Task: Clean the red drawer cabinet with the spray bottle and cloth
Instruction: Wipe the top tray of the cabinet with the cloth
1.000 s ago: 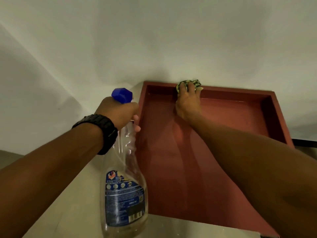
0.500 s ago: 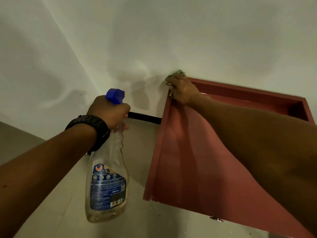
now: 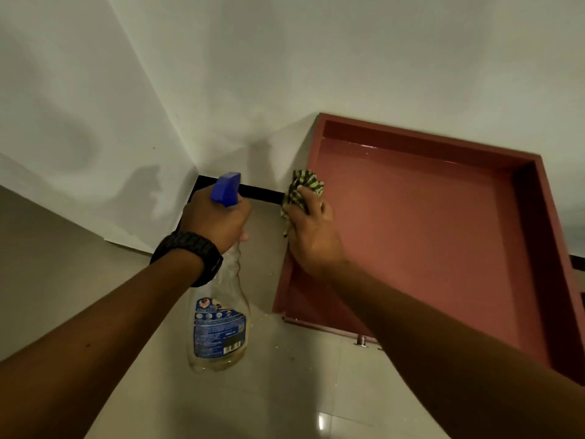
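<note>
Head view: looking down at floor corner.
Left hand: clenched round neck of spray bottle, hanging upright over floor.
Right hand: gripping cloth, pressed on cabinet's left rim.
Cabinet: red, against wall.

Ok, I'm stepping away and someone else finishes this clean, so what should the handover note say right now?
Left hand: gripping the spray bottle by its neck, blue nozzle up, held over the floor left of the cabinet. Only a little liquid shows at the bottom.
Right hand: holding the bunched striped cloth on the cabinet's left rim.
Done: the recessed red top looks wet and glossy near the back wall, so it seems sprayed.
Left: finish the left rim, wipe the rest of the top and rims, then the fronts, which are out of view.
</note>
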Action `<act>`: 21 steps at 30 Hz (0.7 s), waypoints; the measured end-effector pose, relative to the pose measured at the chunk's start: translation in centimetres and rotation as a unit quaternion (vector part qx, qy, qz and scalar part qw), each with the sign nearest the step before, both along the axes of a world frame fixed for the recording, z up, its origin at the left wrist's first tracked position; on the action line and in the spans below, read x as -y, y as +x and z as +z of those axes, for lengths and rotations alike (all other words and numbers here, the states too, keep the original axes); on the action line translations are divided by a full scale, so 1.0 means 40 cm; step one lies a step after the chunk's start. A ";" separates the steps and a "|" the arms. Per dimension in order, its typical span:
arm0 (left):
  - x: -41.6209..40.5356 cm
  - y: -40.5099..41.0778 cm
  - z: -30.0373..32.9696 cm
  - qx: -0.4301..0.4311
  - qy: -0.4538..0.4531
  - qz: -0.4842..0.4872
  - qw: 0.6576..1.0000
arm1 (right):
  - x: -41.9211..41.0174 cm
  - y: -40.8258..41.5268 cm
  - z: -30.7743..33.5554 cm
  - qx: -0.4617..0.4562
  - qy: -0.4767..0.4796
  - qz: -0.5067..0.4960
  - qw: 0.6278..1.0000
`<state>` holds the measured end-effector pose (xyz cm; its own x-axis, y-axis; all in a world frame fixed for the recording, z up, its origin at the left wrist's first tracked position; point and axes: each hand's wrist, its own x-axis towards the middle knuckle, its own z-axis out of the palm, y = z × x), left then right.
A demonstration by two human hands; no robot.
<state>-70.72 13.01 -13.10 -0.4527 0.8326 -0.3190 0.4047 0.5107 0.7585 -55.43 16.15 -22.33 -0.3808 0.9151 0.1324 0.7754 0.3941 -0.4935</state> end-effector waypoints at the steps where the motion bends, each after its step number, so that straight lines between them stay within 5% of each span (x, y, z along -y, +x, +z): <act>1: 0.011 0.000 -0.001 -0.005 0.000 0.000 1.000 | 0.035 -0.008 -0.005 0.003 -0.027 -0.017 0.999; 12: 0.120 0.038 -0.005 -0.007 0.016 -0.018 1.000 | 0.345 -0.065 -0.041 -0.129 -0.080 -0.123 0.981; 21: 0.172 0.062 0.012 -0.014 0.018 -0.022 0.999 | 0.346 0.001 -0.053 -0.087 -0.073 -0.099 0.989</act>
